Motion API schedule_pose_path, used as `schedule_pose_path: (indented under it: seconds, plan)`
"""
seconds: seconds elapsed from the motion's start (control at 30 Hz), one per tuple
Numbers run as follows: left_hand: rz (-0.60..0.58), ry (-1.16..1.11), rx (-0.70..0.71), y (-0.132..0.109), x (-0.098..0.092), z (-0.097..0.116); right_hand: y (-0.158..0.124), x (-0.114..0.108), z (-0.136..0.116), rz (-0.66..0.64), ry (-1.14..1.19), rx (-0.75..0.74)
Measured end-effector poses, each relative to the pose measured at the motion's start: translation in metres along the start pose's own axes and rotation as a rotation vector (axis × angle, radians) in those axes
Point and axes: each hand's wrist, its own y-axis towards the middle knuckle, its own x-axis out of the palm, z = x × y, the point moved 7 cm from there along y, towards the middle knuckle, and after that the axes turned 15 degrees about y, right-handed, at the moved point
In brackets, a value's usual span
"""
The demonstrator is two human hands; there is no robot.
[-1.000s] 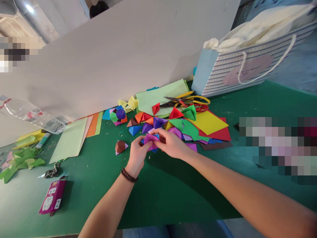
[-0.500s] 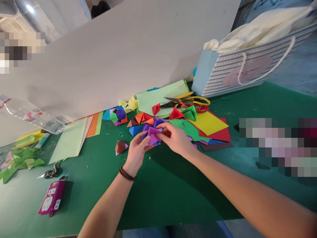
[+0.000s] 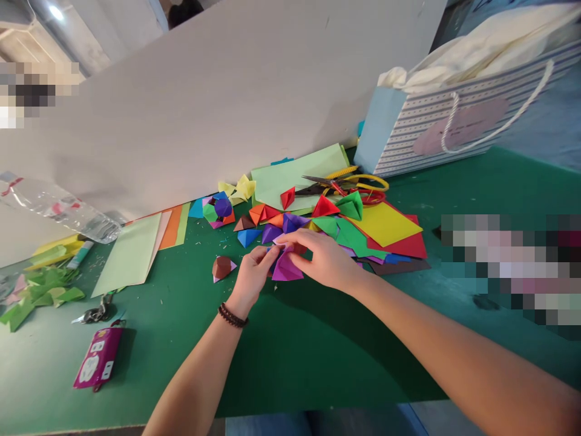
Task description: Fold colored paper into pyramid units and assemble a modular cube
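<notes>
Both hands meet over the green table, pinching a folded purple paper piece (image 3: pixel 287 269) that hangs below the fingers. My left hand (image 3: pixel 252 266) is closed on its left side, with a bit of blue paper showing at the fingertips. My right hand (image 3: pixel 320 251) grips it from the right, thumb and fingers together; the fingers hide part of the folds. A brown and purple folded paper piece (image 3: pixel 222 267) lies just left of my left hand. Behind the hands sit a blue folded piece (image 3: pixel 249 237), a red folded piece (image 3: pixel 325 206) and a multicoloured paper ball (image 3: pixel 219 209).
Scissors (image 3: pixel 336 184) rest on pale green sheets (image 3: pixel 281 181) near the wall. Yellow paper (image 3: pixel 384 225) lies to the right, below a striped gift bag (image 3: pixel 436 130). On the left are a plastic bottle (image 3: pixel 68 209), paper scraps (image 3: pixel 43 293), keys (image 3: pixel 96 312) and a magenta pouch (image 3: pixel 98 357).
The purple piece has been turned and now hangs lower, its wide face downward. My right hand has shifted slightly and covers its upper part. The left hand stays nearly in place.
</notes>
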Motion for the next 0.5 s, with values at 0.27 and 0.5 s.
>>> schedule_pose_path:
  seconds: [0.27,0.5]
  plan:
    - [-0.111,0.125,0.055,-0.006,0.007,0.007,-0.005,0.004,-0.001,0.018,-0.307,-0.121]
    - [-0.086,0.236,0.117,-0.007,0.009,0.011,-0.006,0.004,-0.007,0.070,-0.274,-0.187]
